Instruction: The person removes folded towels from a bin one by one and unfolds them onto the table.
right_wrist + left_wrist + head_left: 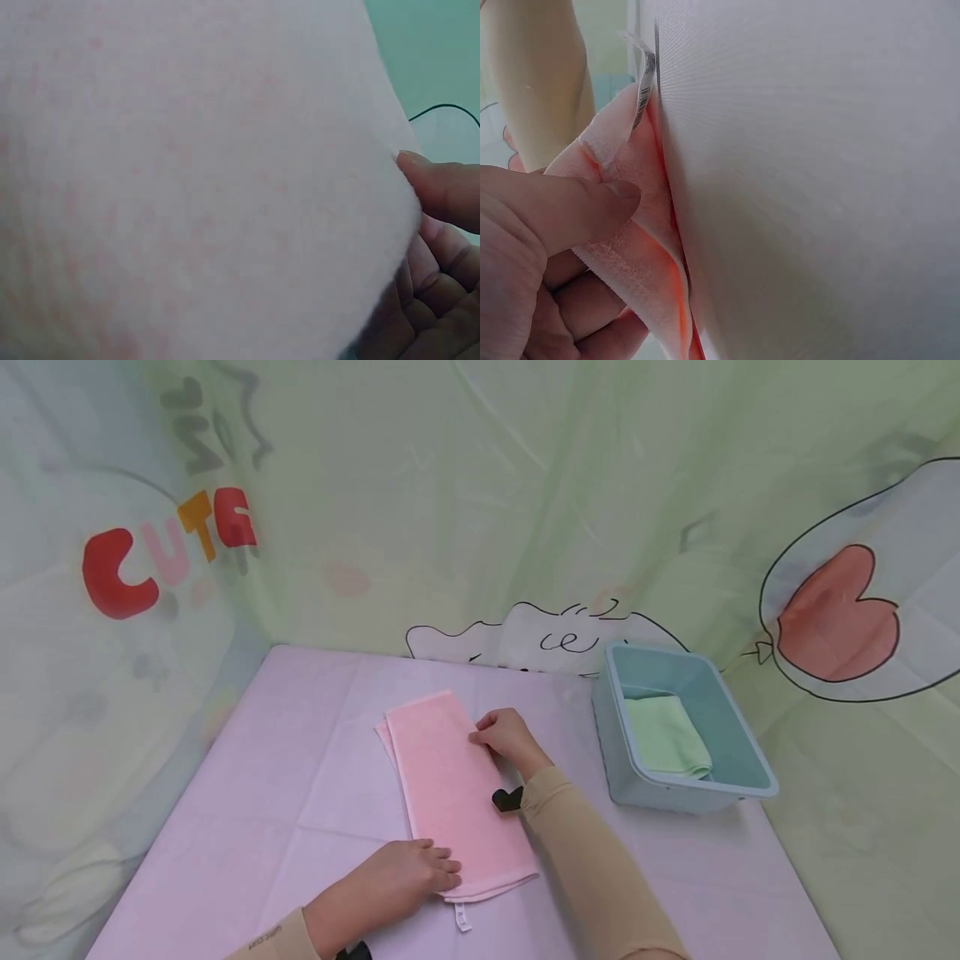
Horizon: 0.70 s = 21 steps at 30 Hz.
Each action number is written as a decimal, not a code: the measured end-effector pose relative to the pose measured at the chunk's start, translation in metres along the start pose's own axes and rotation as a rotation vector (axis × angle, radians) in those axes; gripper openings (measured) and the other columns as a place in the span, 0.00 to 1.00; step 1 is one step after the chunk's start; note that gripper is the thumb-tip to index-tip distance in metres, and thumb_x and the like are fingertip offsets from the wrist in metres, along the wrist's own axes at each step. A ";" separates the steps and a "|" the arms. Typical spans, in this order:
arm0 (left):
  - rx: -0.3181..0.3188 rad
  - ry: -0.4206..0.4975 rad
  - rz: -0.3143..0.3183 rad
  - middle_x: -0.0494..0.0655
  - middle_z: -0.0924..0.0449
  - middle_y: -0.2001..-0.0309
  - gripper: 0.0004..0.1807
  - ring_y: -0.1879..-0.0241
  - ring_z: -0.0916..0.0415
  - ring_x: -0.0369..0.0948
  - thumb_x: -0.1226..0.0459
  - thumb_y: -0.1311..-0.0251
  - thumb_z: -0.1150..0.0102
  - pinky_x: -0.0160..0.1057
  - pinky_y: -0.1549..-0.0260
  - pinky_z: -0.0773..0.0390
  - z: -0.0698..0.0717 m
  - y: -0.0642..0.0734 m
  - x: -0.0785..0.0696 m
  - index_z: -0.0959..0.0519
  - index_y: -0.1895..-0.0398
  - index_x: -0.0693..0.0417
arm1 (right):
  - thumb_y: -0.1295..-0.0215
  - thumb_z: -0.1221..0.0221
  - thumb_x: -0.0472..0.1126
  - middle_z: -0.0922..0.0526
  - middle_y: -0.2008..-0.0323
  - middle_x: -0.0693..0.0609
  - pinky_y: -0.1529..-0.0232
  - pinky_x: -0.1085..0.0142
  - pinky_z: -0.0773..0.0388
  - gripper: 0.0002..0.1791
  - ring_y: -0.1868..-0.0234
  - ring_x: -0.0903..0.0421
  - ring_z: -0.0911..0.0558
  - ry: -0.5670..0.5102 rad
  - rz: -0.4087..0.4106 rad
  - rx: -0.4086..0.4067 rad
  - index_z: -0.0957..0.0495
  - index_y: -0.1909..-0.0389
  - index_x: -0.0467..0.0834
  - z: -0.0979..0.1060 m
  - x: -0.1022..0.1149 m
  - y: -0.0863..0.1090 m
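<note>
A pink towel (pixel 457 789), folded into a long strip, lies on the table with its far end leaning left. At its near left corner my left hand (pixel 397 881) pinches the cloth; in the left wrist view the thumb (pixel 592 206) lies over the layers and the fingers are curled behind. A white label (pixel 462 917) sticks out from the near edge. Halfway up the long right edge, my right hand (pixel 512 739) pinches the towel between thumb and fingers. The right wrist view is mostly filled by the pink cloth (pixel 210 180), its edge held at the thumb (pixel 442 191).
On the right of the table stands a blue-green plastic bin (pixel 738 727), with a folded light green towel (pixel 666 735) inside. A pale lilac cover (pixel 315 735) spreads over the table. Printed curtains (pixel 450 510) hang behind and at both sides.
</note>
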<state>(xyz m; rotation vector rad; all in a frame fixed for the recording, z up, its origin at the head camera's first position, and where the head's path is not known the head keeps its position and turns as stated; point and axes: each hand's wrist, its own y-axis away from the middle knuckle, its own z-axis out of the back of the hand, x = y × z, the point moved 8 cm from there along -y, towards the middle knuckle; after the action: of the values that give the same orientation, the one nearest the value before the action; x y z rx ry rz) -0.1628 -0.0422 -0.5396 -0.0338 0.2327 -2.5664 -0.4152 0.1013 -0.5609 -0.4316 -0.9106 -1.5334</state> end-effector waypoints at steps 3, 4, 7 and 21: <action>-0.024 -0.015 -0.002 0.30 0.09 0.45 0.17 0.40 0.13 0.34 0.66 0.33 0.34 0.39 0.37 0.16 0.000 0.003 0.001 0.09 0.46 0.37 | 0.35 0.25 0.41 0.17 0.62 0.49 0.66 0.67 0.23 0.10 0.64 0.55 0.19 -0.013 -0.022 -0.020 0.14 0.59 0.42 0.003 -0.004 0.000; -0.033 -0.017 0.003 0.30 0.09 0.45 0.18 0.40 0.13 0.34 0.67 0.33 0.33 0.39 0.37 0.16 0.001 0.004 0.002 0.09 0.46 0.37 | 0.36 0.25 0.41 0.17 0.62 0.49 0.66 0.67 0.23 0.10 0.64 0.55 0.19 -0.017 -0.027 -0.024 0.14 0.59 0.42 0.004 -0.006 0.000; -0.051 -0.016 0.028 0.30 0.08 0.46 0.18 0.41 0.13 0.35 0.68 0.35 0.32 0.40 0.37 0.16 0.001 0.007 0.007 0.09 0.48 0.37 | 0.35 0.25 0.41 0.17 0.63 0.50 0.66 0.67 0.24 0.10 0.65 0.55 0.20 -0.025 -0.036 -0.029 0.14 0.59 0.42 0.009 -0.009 0.000; 0.016 0.084 0.174 0.30 0.08 0.47 0.18 0.39 0.13 0.38 0.71 0.38 0.31 0.42 0.34 0.17 0.003 0.026 0.036 0.08 0.54 0.37 | 0.33 0.27 0.38 0.16 0.64 0.48 0.68 0.69 0.21 0.08 0.68 0.56 0.17 -0.077 -0.112 -0.026 0.16 0.59 0.41 0.019 -0.026 0.012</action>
<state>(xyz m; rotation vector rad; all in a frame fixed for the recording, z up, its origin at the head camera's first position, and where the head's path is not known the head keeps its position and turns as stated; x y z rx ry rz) -0.1796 -0.0835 -0.5421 0.0962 0.2360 -2.3981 -0.4029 0.1337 -0.5642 -0.4671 -0.9896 -1.6417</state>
